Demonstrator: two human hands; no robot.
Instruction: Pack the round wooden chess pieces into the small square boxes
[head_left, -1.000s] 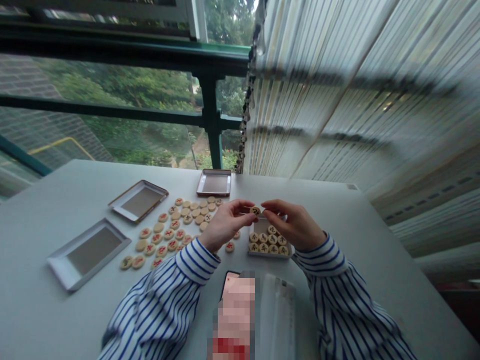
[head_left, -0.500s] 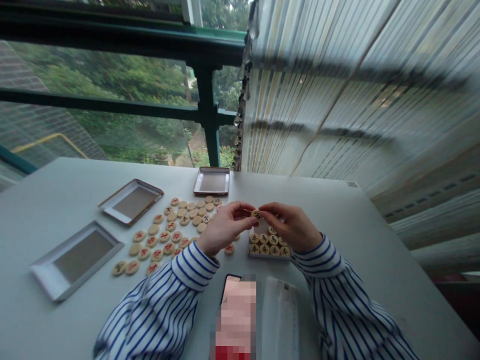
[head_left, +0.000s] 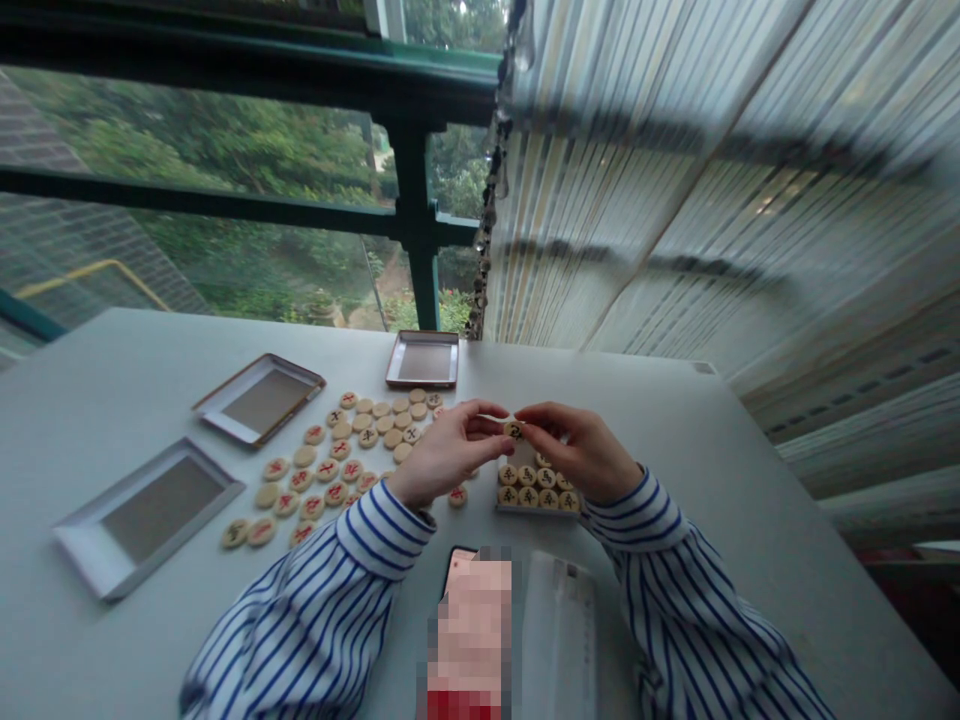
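Fingertips of the left hand (head_left: 446, 455) pinch one edge of a pale disc (head_left: 513, 430) while the thumb and forefinger of the right hand (head_left: 586, 452) close on its opposite edge, holding it up over the bare far-left part of a shallow box (head_left: 538, 511) on the white counter (head_left: 646, 400). The step in hand looks like turning or steadying this one piece above the box, where marked discs (head_left: 527, 498) lie face up in rows nearest the person. Setting it down there would, I judge, call for keeping it face up, lowering it level and letting go without nudging the neighbours. Being round, the disc has no long axis; its dark-marked face is tipped toward the person, the character seemingly near upright but too small to read surely. The right hand hides part of the box, so its long axis cannot be told. Loose discs (head_left: 328, 470) lie scattered to the left, near three open trays (head_left: 84, 538).
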